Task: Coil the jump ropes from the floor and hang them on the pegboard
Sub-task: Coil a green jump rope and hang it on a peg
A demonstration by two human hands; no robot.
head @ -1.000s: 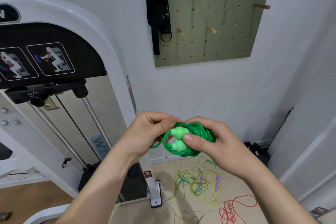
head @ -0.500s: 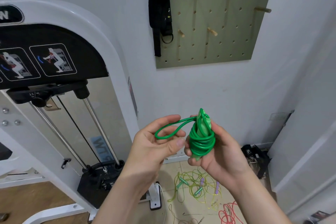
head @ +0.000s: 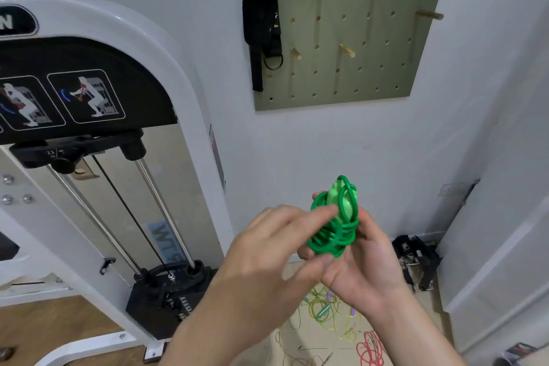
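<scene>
A green jump rope point(head: 334, 224) is wound into a tight upright bundle around its two pale green handles. My right hand point(head: 367, 264) grips the bundle from below and behind. My left hand point(head: 276, 242) is in front of it, fingertips pressing on the coils at the bundle's left side. The olive pegboard point(head: 371, 68) hangs on the wall above, with several bare wooden pegs point(head: 347, 50). On the floor below lie a tangled yellow-green rope point(head: 329, 315) and a red rope point(head: 371, 348).
Black straps with a metal ring point(head: 263, 24) hang at the pegboard's left edge. A white cable weight machine point(head: 124, 157) fills the left side. A black bag point(head: 416, 258) sits on the floor by the wall, beside a white cabinet point(head: 499, 261) on the right.
The loose loop that my left hand held out to the left has been wrapped onto the bundle. My left hand now presses against the coils and the bundle stands higher.
</scene>
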